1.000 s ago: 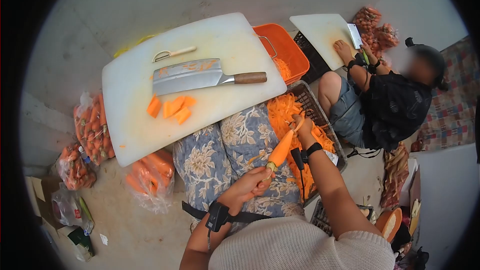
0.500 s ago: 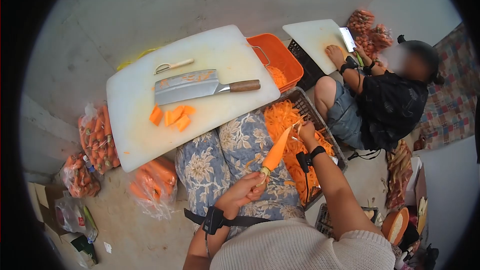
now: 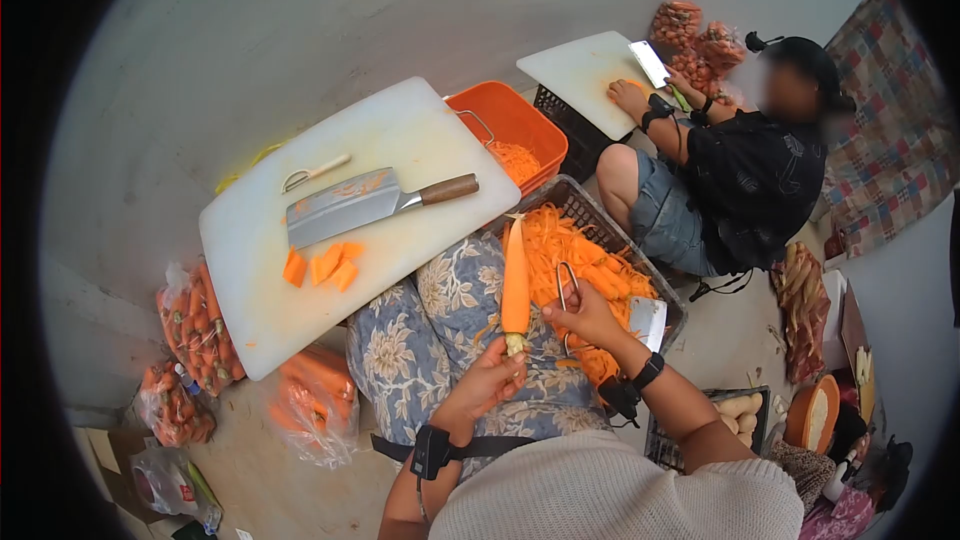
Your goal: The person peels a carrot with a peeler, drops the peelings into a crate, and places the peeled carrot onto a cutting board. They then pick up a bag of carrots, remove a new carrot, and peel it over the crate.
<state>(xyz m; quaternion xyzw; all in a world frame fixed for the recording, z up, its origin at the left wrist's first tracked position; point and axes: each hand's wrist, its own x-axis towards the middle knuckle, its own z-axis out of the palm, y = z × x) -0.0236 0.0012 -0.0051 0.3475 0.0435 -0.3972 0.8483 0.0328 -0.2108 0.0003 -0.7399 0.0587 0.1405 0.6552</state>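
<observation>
In my left hand [image 3: 487, 377] is a peeled carrot [image 3: 515, 285], gripped at its pale stem end with its tip pointing away from me. My right hand [image 3: 588, 320] is closed around a metal peeler [image 3: 565, 275], just to the right of the carrot and apart from it. Below and beyond that hand, a black crate [image 3: 655, 275] holds orange peelings [image 3: 545, 240] and carrots. On a white cutting board [image 3: 400, 130] lie a cleaver [image 3: 345, 208] with a wooden handle, a pale-handled peeler [image 3: 315, 172] and several carrot chunks [image 3: 325, 262].
An orange tub [image 3: 540, 130] with shredded carrot stands behind the crate. At the right, a co-worker [image 3: 755, 180] holds a cleaver [image 3: 649, 64] over another board [image 3: 575, 60]. Bags of carrots [image 3: 315, 395] lie on the floor at left. A crate of potatoes [image 3: 738, 415] is at lower right.
The carrot has swung upright from a rightward tilt. My right hand has drawn back from the carrot's tip toward its thick end, with the peeler now plainly visible. The view has shifted slightly.
</observation>
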